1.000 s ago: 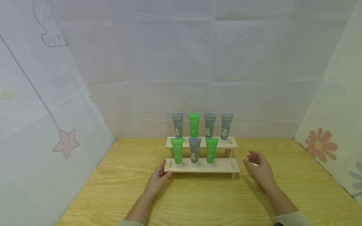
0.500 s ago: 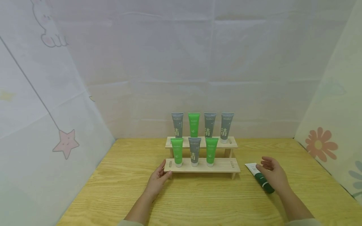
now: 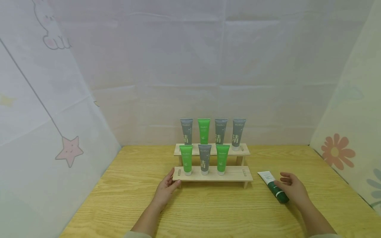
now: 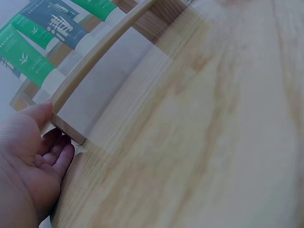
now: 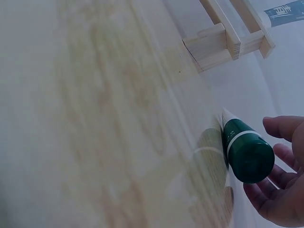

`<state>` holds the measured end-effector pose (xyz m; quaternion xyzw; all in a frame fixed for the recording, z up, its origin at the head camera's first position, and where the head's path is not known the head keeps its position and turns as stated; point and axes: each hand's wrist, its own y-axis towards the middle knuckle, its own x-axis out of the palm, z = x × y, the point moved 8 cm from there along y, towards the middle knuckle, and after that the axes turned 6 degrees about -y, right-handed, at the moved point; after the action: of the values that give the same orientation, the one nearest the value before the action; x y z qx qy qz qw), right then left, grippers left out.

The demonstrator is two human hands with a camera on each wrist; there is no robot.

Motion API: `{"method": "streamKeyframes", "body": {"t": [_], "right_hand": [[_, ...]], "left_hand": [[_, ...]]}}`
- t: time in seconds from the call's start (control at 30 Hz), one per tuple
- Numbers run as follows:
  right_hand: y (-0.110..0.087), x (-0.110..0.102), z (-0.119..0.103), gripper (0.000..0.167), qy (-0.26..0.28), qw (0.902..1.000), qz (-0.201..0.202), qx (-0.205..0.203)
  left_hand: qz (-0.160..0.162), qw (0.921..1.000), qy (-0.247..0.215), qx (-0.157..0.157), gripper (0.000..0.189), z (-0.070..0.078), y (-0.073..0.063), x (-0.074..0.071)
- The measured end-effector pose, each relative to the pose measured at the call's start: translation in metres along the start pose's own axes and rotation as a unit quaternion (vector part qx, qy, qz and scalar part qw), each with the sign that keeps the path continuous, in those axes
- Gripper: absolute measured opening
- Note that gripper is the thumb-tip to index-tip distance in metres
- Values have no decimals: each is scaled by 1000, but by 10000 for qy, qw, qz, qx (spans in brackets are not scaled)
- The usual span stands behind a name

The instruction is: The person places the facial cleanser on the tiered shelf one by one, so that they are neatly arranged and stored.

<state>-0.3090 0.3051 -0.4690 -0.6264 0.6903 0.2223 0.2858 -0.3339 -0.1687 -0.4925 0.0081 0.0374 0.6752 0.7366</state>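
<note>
Spanning pale curtains point(image 3: 190, 66), wooden table point(image 3: 208, 211)

Dark green tube point(image 5: 247, 154): lies on the wooden tabletop point(image 5: 95, 118), round cap end toward the camera, a pale band behind the cap, white crimped end pointing away.
Right hand point(image 5: 280, 185): at the lower right corner, fingers point(image 5: 282, 127) loosely curved around the tube's cap end, just beside it; contact cannot be told.
Wooden rack point(image 5: 228, 40): upper right, one leg end resting on the tabletop, well apart from the tube.
</note>
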Motion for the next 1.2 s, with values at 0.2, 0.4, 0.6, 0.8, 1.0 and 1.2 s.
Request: {"method": "streamKeyframes", "body": {"t": [0.2, 0.4, 0.6, 0.8, 1.0, 1.2], "right_hand": [[3, 3, 6, 76, -130, 9997, -204, 67], [4, 5, 7, 74, -263, 9993, -252, 1], [4, 12, 4, 79, -383, 9980, -499, 0], [5, 17, 2, 79, -547, 9963, -667, 16], [4, 17, 1, 77, -478, 9966, -669, 46], [3, 16, -1, 74, -417, 9973, -595, 39]], "left_hand": [[24, 10000, -12, -46, 73, -3, 2, -1], [21, 10000, -22, -52, 74, -5, 4, -2], [-2, 10000, -27, -48, 75, -5, 4, -2], [2, 10000, -34, -63, 75, -7, 4, -3], [14, 10000, -40, -66, 75, -7, 4, -3], [41, 10000, 5, -82, 74, -6, 3, -3]]}}
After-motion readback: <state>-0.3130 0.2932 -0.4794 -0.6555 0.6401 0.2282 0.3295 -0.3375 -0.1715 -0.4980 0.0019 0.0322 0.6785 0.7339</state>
